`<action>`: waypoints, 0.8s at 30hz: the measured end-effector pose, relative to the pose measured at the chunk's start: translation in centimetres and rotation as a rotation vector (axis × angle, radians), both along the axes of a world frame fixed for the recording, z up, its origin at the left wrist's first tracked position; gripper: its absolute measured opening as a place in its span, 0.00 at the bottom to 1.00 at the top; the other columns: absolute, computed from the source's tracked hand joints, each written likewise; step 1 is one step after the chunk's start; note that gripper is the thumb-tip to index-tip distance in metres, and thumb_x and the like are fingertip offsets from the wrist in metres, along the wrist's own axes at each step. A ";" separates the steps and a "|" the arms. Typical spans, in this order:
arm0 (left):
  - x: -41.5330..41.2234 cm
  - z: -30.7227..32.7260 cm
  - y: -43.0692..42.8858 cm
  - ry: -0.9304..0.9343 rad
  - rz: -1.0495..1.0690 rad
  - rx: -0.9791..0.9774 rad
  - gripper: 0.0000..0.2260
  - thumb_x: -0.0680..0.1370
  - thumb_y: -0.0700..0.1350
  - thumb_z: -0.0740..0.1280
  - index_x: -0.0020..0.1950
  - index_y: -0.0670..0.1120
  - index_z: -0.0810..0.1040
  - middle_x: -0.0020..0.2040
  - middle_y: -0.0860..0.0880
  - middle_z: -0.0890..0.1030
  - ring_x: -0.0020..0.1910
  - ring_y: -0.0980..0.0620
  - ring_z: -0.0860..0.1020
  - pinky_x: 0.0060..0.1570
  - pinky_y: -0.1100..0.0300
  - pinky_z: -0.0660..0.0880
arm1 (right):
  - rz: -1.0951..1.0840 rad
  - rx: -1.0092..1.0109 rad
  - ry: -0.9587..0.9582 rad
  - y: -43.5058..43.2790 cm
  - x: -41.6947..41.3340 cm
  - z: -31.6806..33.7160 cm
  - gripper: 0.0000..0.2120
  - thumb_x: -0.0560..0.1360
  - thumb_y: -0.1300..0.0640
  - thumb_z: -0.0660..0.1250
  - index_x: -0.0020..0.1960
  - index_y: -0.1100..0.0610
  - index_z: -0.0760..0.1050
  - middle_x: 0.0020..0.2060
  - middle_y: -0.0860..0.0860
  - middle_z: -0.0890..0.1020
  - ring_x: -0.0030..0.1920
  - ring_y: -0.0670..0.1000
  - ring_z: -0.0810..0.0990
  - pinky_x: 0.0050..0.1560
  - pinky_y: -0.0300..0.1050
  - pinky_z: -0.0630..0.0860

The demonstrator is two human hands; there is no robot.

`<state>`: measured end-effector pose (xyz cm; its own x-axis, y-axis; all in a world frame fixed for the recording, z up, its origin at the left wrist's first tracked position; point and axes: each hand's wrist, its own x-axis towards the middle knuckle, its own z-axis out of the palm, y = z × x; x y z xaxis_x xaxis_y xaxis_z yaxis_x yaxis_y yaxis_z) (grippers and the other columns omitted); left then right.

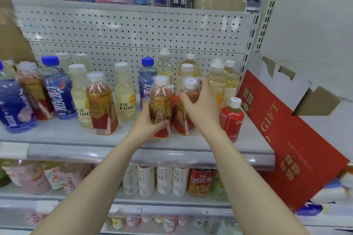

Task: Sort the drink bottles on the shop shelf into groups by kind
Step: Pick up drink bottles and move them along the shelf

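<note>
The left hand wraps low round one amber tea bottle. The right hand grips a second amber tea bottle high up at the shoulder, fingers curled round its far side under the white cap. Both hands are holding, neither is slack. Both bottles stand upright on the shelf, long axis vertical, side by side, touching or nearly so; too tight to tell. Marker for places is the red gift box leaning at the shelf end. The right-hand bottle is the nearer of the pair to the box, and a small red bottle stands between it and the box. A third amber bottle with the same label stands well away from the box, beyond the held pair, with a pale C100 bottle in the gap. What looks like a fourth amber bottle is farther off again, past a blue bottle. A second blue bottle sits just behind the left-hand bottle. Judgement: the sort is partway, with ambers split in two clusters and blues and pales mixed in. The matching bottles lie on the side away from the box, so the left hand is the nearer one to fetch them or to lead the pair over. With everything upright, a side grip and a lift clear of neighbours should fit.
</note>
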<state>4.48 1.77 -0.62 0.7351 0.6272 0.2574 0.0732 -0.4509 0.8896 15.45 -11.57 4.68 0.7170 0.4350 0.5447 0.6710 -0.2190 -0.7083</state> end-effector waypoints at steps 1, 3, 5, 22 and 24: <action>0.0 -0.1 0.2 -0.002 0.003 -0.011 0.33 0.72 0.42 0.77 0.71 0.51 0.65 0.57 0.56 0.78 0.55 0.60 0.77 0.62 0.56 0.73 | 0.040 0.022 0.036 0.0 0.1 -0.4 0.29 0.76 0.46 0.72 0.72 0.48 0.63 0.58 0.43 0.76 0.58 0.46 0.76 0.57 0.44 0.73; 0.3 -0.5 0.6 -0.017 0.018 -0.038 0.31 0.67 0.45 0.80 0.66 0.51 0.70 0.57 0.52 0.80 0.54 0.59 0.79 0.60 0.54 0.76 | 0.102 0.000 0.060 0.4 0.4 -1.8 0.37 0.75 0.48 0.73 0.77 0.44 0.57 0.69 0.44 0.74 0.65 0.47 0.75 0.63 0.46 0.73; 0.5 -0.9 0.7 -0.043 0.030 -0.057 0.31 0.65 0.46 0.81 0.63 0.54 0.71 0.59 0.50 0.80 0.55 0.57 0.80 0.56 0.57 0.78 | 0.121 -0.050 0.063 1.0 0.8 -3.5 0.42 0.73 0.49 0.74 0.79 0.43 0.52 0.75 0.47 0.69 0.71 0.49 0.72 0.67 0.50 0.73; -10.0 -1.4 -3.2 -0.400 0.292 -0.428 0.31 0.66 0.60 0.78 0.66 0.54 0.74 0.57 0.50 0.84 0.55 0.49 0.83 0.51 0.50 0.81 | 0.584 0.222 0.465 0.9 -4.2 -4.9 0.19 0.79 0.52 0.69 0.68 0.46 0.71 0.55 0.45 0.82 0.51 0.41 0.83 0.48 0.38 0.81; -13.2 -3.1 -3.2 -0.395 0.359 -0.504 0.35 0.64 0.63 0.77 0.67 0.53 0.74 0.58 0.45 0.84 0.56 0.43 0.83 0.56 0.40 0.79 | 0.684 0.199 0.600 1.4 -6.7 -6.1 0.17 0.79 0.54 0.69 0.66 0.46 0.72 0.53 0.47 0.84 0.49 0.43 0.85 0.43 0.37 0.80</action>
